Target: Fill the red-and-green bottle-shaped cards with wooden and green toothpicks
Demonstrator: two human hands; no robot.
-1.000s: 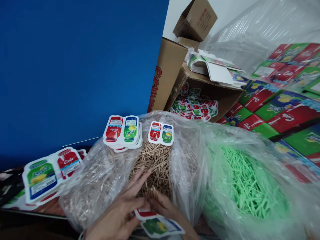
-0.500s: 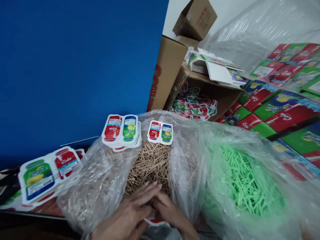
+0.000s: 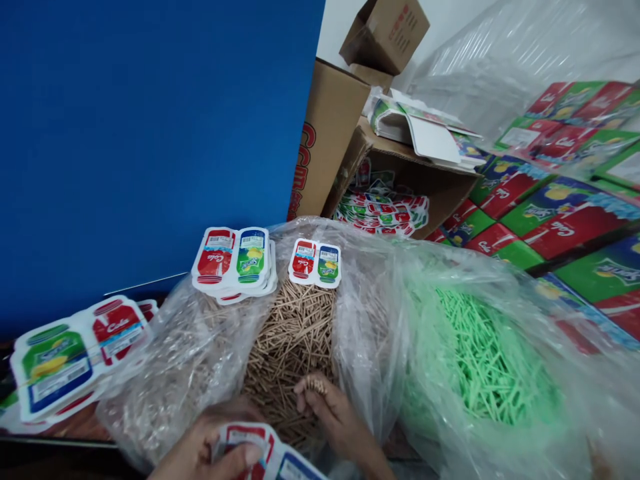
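My left hand [image 3: 200, 443], low in the view, is closed with its thumb on top of printed jar-shaped cards [image 3: 295, 467] in red and blue, partly cut off by the bottom edge. To its right my right hand [image 3: 333, 417] pinches a small bunch of short brown sticks [image 3: 316, 385], ends showing above the fingers. Both hands are over a clear plastic bag [image 3: 367, 333] full of loose brown sticks [image 3: 300, 327]. One Cola and Sprite card [image 3: 315, 263] lies at the far side of these sticks. A stack of like cards [image 3: 233, 263] rests on the bag further left.
More cards [image 3: 55, 367] lie at the far left. A bag of green sticks [image 3: 493, 367] stands on the right. Behind are an open carton [image 3: 453, 200] of cards, stacked printed boxes [image 3: 555, 220] and a tall blue panel [image 3: 150, 133].
My hands, together over the sticks before, have parted. The left has moved left and down with the cards, now more in sight; the right has come up with a bunch of sticks showing.
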